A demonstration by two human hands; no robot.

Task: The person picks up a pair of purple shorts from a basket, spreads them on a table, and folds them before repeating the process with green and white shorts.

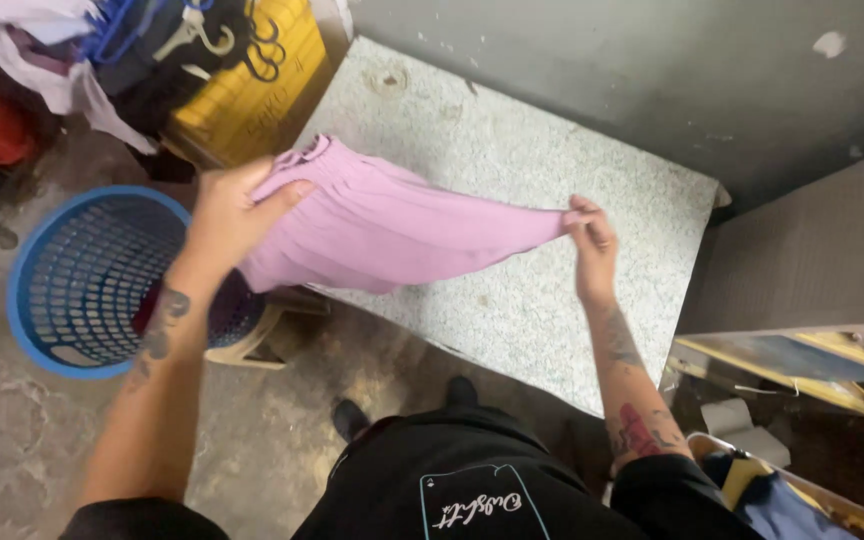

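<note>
1. Your left hand (237, 215) is closed around the wide end of the pink cloth (392, 225), left of centre; keep that grip firm.
2. Your right hand (592, 240) pinches the narrow end, right of centre; hold it taut and level.
3. The cloth hangs stretched above the slab (552, 180); keep it off the blue basket (82, 280) at lower left.
</note>
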